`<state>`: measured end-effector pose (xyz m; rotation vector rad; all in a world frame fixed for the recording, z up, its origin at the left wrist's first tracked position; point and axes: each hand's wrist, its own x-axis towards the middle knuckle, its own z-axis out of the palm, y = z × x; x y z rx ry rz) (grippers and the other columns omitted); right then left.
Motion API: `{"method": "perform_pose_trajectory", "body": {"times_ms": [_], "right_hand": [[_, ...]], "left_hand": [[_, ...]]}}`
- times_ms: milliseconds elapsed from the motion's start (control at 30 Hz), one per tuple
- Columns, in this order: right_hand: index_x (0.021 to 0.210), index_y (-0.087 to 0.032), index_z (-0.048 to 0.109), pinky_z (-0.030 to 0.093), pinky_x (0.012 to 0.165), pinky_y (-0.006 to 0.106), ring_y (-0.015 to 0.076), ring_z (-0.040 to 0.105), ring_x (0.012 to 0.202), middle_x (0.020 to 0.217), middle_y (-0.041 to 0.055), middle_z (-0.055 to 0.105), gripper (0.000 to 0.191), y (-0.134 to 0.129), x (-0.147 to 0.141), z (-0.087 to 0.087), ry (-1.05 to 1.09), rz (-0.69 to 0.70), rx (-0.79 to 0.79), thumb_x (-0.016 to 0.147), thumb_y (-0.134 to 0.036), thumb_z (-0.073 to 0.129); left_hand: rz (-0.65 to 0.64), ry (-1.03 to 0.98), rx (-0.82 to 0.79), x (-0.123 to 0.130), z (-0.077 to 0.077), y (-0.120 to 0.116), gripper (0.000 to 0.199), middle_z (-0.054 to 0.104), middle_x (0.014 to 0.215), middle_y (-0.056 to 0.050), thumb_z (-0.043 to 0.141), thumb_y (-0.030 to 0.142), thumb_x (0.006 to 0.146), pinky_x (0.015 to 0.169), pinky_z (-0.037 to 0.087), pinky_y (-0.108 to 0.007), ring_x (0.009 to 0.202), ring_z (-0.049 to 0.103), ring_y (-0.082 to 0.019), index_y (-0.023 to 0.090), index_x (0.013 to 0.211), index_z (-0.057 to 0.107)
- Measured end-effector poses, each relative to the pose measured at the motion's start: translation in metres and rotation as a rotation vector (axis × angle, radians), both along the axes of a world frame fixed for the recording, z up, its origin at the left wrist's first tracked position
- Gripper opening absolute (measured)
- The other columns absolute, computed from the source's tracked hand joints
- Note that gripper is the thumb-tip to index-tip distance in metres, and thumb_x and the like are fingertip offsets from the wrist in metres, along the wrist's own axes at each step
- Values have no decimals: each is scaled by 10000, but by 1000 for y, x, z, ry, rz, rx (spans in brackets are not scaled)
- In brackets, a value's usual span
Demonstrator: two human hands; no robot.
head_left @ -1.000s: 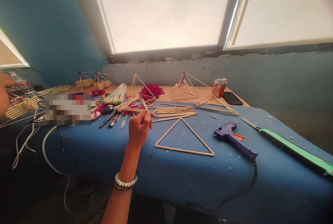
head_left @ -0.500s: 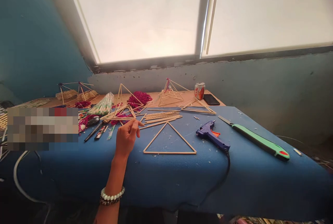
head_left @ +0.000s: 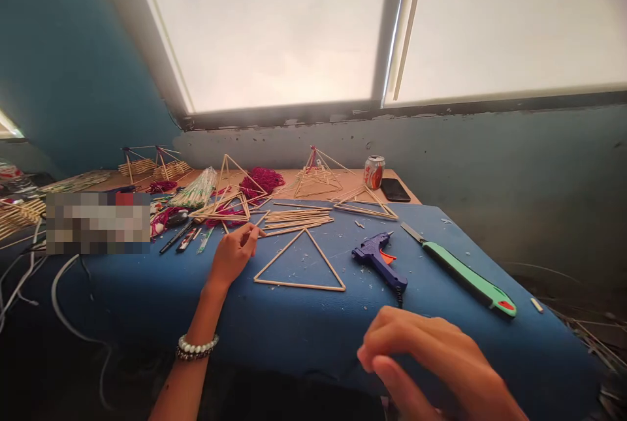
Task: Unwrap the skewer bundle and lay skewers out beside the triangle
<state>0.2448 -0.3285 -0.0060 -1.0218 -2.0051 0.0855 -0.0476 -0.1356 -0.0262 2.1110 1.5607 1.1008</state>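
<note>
My left hand [head_left: 235, 252] rests on the blue table beside a wooden stick triangle [head_left: 300, 286]. Its fingers are pinched near the ends of loose wooden sticks [head_left: 298, 218]; what they hold, if anything, is hidden. In the foreground at right, my right hand [head_left: 426, 356] hovers above the table edge, slightly blurred. Its fingers are loosely bent, thumb apart, with nothing visible between them. Just beyond it lies a blue glue gun [head_left: 379, 258] with an orange trigger. A green-handled knife [head_left: 467, 277] lies to the right.
Stick pyramids [head_left: 316, 176] stand at the back, near magenta yarn [head_left: 262, 183], a drink can [head_left: 374, 173] and a black phone [head_left: 396, 190]. Bundled glue sticks [head_left: 196, 187], pens [head_left: 176, 237] and a pixelated patch occupy the left. White cables [head_left: 61, 290] hang over the front edge.
My right hand has come into view at lower right. The view has shifted slightly, and my left hand stays beside the triangle. The triangle and tools lie as before.
</note>
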Motion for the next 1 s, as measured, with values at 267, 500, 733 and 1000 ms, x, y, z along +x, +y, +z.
{"method": "perform_pose_trajectory", "body": {"times_ms": [267,500,733,1000], "right_hand": [[923,-200,596,435,722,326,190,574,798,869,33,636,145,54,-4,-30,-117,-91,7,1011,-128,506],[895,-182,599,402,696,340,195,523,763,842,35,607,165,59,2,-31,-132,-66,83,985,-71,515],[899,-166,601,405,686,345,196,516,755,841,40,603,167,59,-5,-36,-168,-97,55,962,-33,521],[1019,-125,631,464,730,332,177,575,807,933,71,639,116,42,-7,-43,-155,-182,1,957,-41,582]], "left_hand": [[-29,147,-104,7,2,-2,414,588,564,29,426,498,973,585,369,-242,548,550,-152,209,945,720],[-5,191,-193,7,4,-1,459,599,578,33,408,565,980,597,385,-246,567,578,-159,223,976,714],[39,260,-225,10,5,-1,429,660,659,15,415,560,982,623,364,-265,625,610,-181,249,965,709],[46,357,-130,10,2,0,388,683,705,17,418,507,993,614,355,-261,613,604,-161,263,962,718]]}}
